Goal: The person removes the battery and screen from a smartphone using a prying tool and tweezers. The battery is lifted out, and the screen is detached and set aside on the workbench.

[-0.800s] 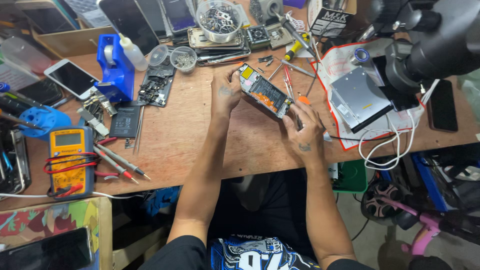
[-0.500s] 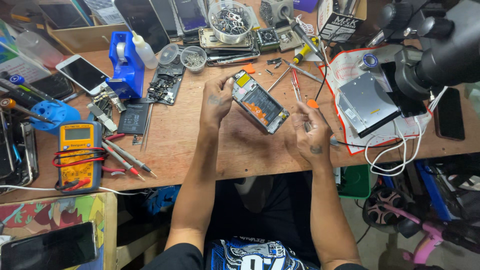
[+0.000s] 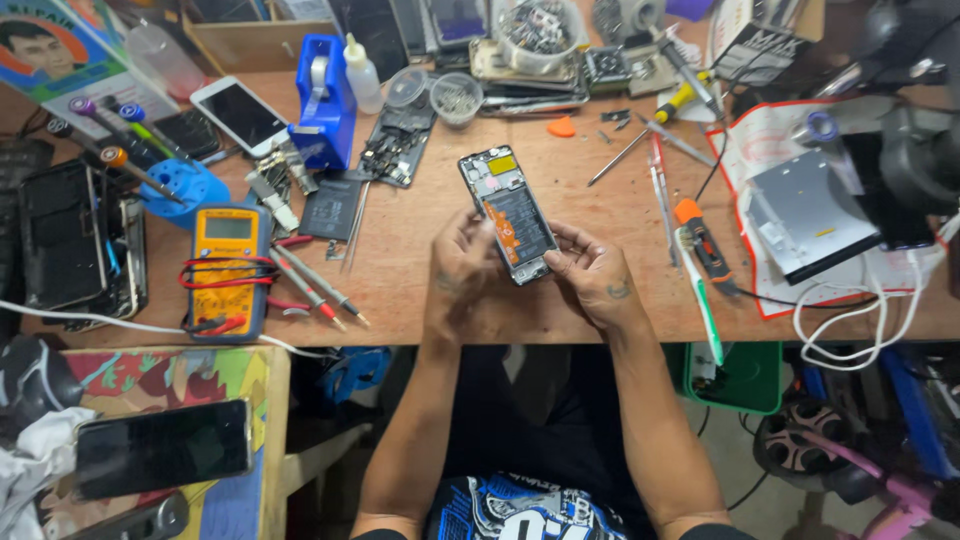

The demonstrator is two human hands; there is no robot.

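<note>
Both hands, left hand and right hand, are gripping the opened smartphone by its lower end, fingers closed around it above the wooden workbench.

Bare forearms; small tattoo on right hand; blue-and-white printed black shirt.

Brown wood on the workbench. Dark opened phone at centre, yellow patch at top, orange strip across black battery. Yellow multimeter at left, wrapped in red and black leads. Blue tape dispenser in upper middle-left; white phone with black screen beside it. Orange pick above centre. Green-and-white toothbrush at right. Silver drive on red-edged white paper. Multicoloured floral pattern on lower-left tabletop. Blue-and-white print on black shirt at bottom.
</note>
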